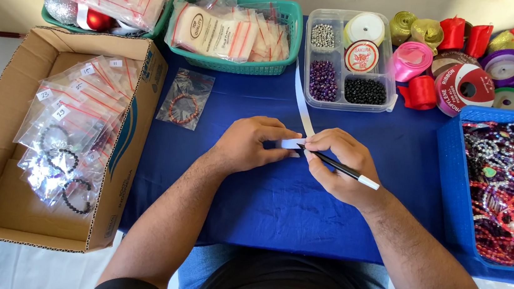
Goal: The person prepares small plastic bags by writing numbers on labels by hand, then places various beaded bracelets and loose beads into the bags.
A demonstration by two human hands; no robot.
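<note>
My left hand rests on the blue tablecloth and pins down the near end of a white paper strip, which runs up toward the bead organiser. My right hand grips a black pen with a white cap end. Its tip touches the strip just beside my left fingertips. A small clear bag holding an orange bead bracelet lies left of my left hand.
A cardboard box of bagged bracelets sits at the left. Two green baskets of plastic bags stand at the back. A clear bead organiser, ribbon spools and a blue tray of bracelets fill the right.
</note>
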